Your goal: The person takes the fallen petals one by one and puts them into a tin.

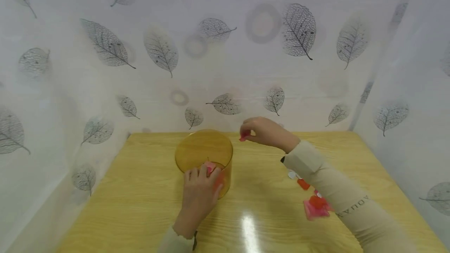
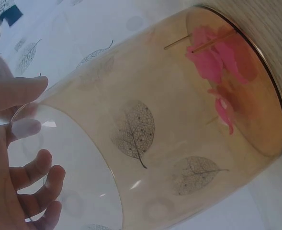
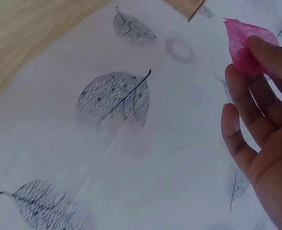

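Note:
An amber see-through glass vase [image 1: 204,147] stands on the wooden table, its wide mouth showing in the head view. My left hand [image 1: 199,194] holds its near rim; in the left wrist view the fingers [image 2: 40,172] curl over the edge. Through the glass, pink petal-like pieces [image 2: 208,60] and thin brown sticks [image 2: 212,40] show near its base. Right of the vase and above the table, my right hand [image 1: 265,132] pinches a thin pink petal-like piece [image 3: 239,45] between thumb and fingers, apart from the vase.
Under the right forearm lie a pink piece [image 1: 313,212], orange-red pieces [image 1: 303,184] and a small white piece [image 1: 291,175]. White sheeting [image 1: 225,69] printed with grey leaves encloses the wooden table [image 1: 140,206] at the back and both sides.

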The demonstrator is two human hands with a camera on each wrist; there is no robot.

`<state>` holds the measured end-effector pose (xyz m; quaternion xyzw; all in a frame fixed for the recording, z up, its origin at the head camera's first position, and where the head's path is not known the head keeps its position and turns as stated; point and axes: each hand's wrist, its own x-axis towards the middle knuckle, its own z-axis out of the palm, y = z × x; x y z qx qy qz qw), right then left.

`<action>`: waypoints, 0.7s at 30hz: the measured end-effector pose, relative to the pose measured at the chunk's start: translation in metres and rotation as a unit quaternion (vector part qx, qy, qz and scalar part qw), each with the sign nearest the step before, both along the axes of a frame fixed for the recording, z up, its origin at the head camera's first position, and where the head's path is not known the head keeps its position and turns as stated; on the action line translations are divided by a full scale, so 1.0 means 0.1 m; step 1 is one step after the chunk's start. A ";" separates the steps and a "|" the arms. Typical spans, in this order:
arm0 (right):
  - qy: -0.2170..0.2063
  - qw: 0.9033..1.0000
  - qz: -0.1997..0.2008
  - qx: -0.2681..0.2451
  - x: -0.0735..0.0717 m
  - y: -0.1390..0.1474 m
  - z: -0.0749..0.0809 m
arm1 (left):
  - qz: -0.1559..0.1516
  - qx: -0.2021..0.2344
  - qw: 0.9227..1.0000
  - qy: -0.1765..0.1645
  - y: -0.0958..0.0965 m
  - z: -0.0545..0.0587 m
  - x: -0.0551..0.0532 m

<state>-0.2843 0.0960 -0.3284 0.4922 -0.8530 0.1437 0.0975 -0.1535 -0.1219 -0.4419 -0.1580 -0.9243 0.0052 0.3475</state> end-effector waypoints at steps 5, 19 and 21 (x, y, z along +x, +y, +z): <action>0.000 0.998 0.059 0.020 0.05 -0.54 -0.03 | 0.007 -0.007 1.000 -0.007 0.00 0.01 -0.01; -0.031 0.992 0.101 0.071 0.19 -1.11 -0.13 | -0.001 0.000 1.000 -0.005 0.00 0.02 -0.02; -0.035 0.993 0.100 0.059 0.18 -1.03 -0.12 | 0.000 0.002 1.000 -0.010 0.00 0.01 -0.02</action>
